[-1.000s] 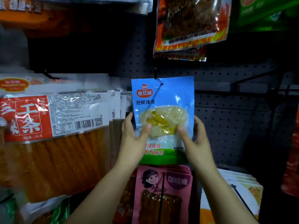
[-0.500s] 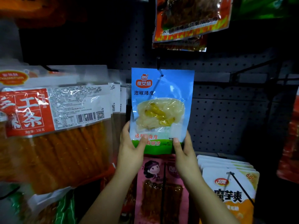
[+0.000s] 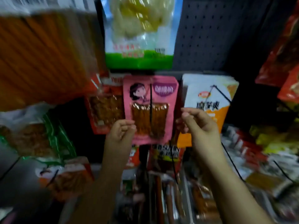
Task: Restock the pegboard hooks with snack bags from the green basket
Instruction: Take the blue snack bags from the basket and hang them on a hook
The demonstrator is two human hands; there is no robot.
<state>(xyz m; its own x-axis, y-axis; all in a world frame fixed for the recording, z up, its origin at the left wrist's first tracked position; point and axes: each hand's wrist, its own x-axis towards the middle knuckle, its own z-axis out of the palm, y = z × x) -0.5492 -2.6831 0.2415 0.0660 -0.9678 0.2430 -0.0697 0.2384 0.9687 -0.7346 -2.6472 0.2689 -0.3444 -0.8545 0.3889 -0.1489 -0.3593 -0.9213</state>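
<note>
Nearest the camera, two bare forearms rise from the bottom edge. The left hand and the right hand hang in front of the display with fingers loosely curled, grasping nothing. Below and between them lie blurred packs of reddish sticks, their print unreadable.

Just behind the hands a pink snack bag hangs upright on a black hook, showing a cartoon girl and a purple logo whose letters are too blurred to read; a clear window shows brown strips. Beside it on the right hangs a white-and-orange bag with dark Chinese characters, smeared by motion. On the left is a red bag.

Farther up, the blue snack bag with a green bottom band hangs on the dark pegboard, long axis vertical, face toward the camera, its red print illegible. Large orange packs fill the upper left.
</note>
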